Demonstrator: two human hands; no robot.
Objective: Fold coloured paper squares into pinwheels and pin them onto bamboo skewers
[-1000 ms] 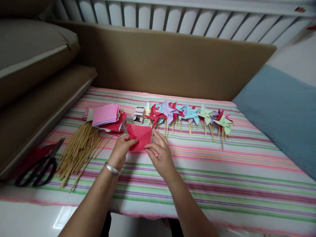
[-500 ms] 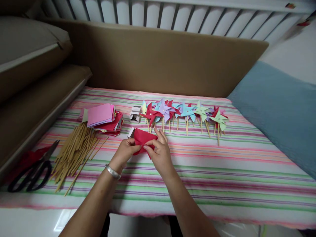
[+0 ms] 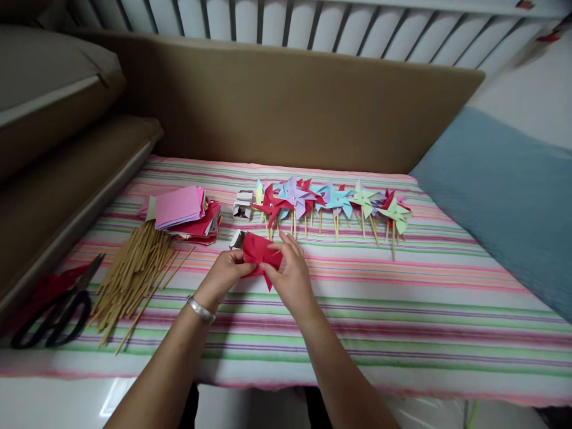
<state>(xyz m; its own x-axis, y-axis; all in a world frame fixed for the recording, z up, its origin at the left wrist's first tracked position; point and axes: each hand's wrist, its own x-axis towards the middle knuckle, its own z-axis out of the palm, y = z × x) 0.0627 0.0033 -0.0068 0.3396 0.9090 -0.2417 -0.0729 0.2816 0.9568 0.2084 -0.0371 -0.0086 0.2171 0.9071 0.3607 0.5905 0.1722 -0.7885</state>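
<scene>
Just below the frame's centre we see the red paper [image 3: 257,245] between, and touching, both hands — the left hand [image 3: 222,276] pinching its left side, the right hand [image 3: 292,277], fingers loosely parted, its right.

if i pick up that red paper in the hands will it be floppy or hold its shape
The red paper is probably very light, since it looks like a thin sheet. It likely bends easily: it is folded where the left hand and right hand pinch it. Let go, it might spring partly open, as no fastener shows.
</scene>
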